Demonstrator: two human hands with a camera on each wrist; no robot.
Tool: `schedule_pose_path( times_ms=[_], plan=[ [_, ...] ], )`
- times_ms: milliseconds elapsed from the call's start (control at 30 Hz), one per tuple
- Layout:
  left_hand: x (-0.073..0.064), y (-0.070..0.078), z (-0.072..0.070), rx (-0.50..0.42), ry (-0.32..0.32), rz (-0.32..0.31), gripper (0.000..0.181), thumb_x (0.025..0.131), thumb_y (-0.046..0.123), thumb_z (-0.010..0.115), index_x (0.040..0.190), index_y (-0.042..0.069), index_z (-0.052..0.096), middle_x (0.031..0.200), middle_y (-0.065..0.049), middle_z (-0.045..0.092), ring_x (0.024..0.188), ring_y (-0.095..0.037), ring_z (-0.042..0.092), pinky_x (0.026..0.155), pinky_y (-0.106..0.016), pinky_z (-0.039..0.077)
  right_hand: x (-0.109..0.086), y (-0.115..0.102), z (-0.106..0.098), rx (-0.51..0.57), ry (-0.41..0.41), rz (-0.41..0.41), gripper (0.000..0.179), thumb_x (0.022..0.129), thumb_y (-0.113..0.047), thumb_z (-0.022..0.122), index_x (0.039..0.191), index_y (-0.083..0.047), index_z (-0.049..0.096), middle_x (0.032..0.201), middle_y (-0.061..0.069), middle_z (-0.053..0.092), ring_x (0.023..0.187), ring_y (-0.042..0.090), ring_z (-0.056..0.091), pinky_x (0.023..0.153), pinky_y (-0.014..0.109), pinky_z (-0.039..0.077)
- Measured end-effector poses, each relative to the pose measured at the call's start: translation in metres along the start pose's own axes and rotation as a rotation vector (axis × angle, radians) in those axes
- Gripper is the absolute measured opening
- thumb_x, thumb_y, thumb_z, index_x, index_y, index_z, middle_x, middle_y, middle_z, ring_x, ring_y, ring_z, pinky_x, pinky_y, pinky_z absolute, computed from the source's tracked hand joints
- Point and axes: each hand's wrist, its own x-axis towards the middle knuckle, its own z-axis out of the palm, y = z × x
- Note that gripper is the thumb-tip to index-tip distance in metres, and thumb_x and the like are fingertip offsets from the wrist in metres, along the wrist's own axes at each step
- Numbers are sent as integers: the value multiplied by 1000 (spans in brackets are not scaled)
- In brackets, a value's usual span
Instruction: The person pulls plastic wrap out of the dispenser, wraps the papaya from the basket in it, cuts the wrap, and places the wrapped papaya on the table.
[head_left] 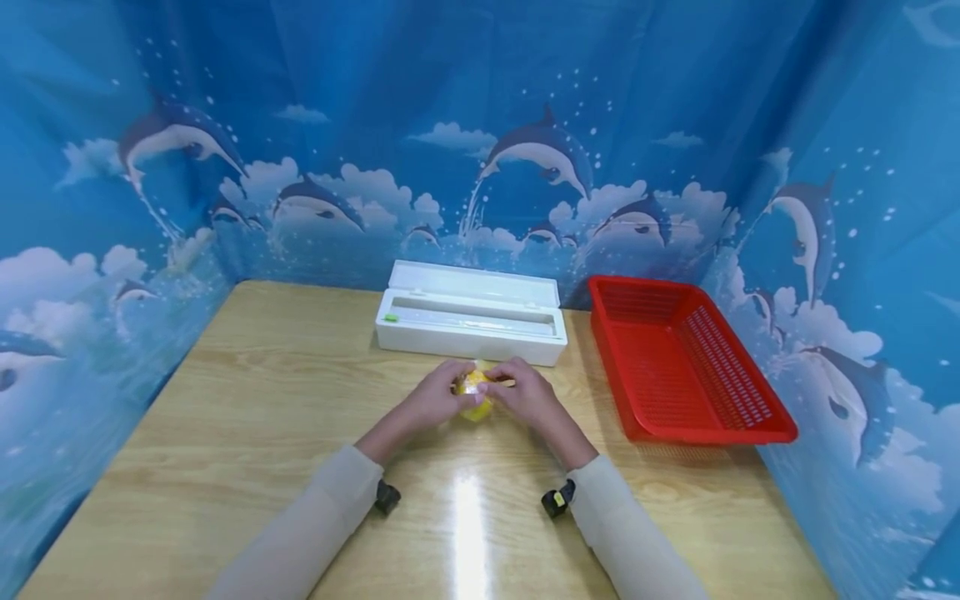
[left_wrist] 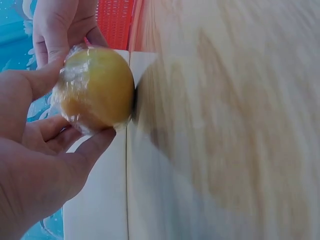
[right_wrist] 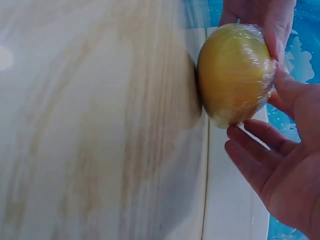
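A round yellow fruit wrapped in shiny cling film is between my two hands, low over the table in front of the white box. My left hand holds it from the left, thumb and fingertips spread around its side. From the right, my right hand grips it; in the right wrist view the thumb presses the film at the top and the fingertips touch its lower end. Wrinkled film gathers on the side of the fruit toward the palms, while the side facing the table looks smooth.
Just beyond the hands stands a long white cling film box, lid raised, with a small green slider at its left end. A red plastic basket sits at the right on the wooden table. Blue dolphin-print curtains surround the table.
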Motion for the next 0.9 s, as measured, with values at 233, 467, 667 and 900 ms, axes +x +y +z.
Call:
schedule_pose_path(
  times_ms=[233, 467, 667, 900],
  plan=[
    [-2, -1, -9, -31, -50, 21, 55, 96, 31, 69, 145, 11, 53, 148, -12, 48, 132, -32, 51, 108, -49, 48, -1, 0, -1, 14, -52, -8, 35, 94, -27, 72, 126, -15, 68, 115, 3, 63, 115, 25, 65, 95, 41, 57],
    [2, -8, -13, -57, -46, -10, 59, 97, 29, 67, 151, 17, 45, 158, -10, 41, 134, -37, 52, 108, -51, 48, -6, -2, -1, -145, -136, -32, 46, 100, -37, 60, 145, -35, 53, 110, 0, 51, 92, 18, 54, 76, 34, 49],
    [7, -8, -11, -22, -26, -51, 55, 97, 32, 67, 148, 16, 51, 155, -5, 48, 135, -35, 52, 112, -50, 44, -10, -3, -1, -234, -108, -71, 39, 101, -40, 58, 140, -40, 56, 117, -3, 54, 91, 13, 53, 72, 28, 46],
    [11, -6, -10, -41, 77, -59, 36, 100, 24, 63, 134, 14, 64, 144, -6, 59, 134, -30, 54, 112, -49, 44, -10, -7, -4, -165, -124, -42, 40, 99, -48, 59, 138, -37, 59, 115, -4, 52, 95, 16, 54, 75, 32, 46]
  ],
)
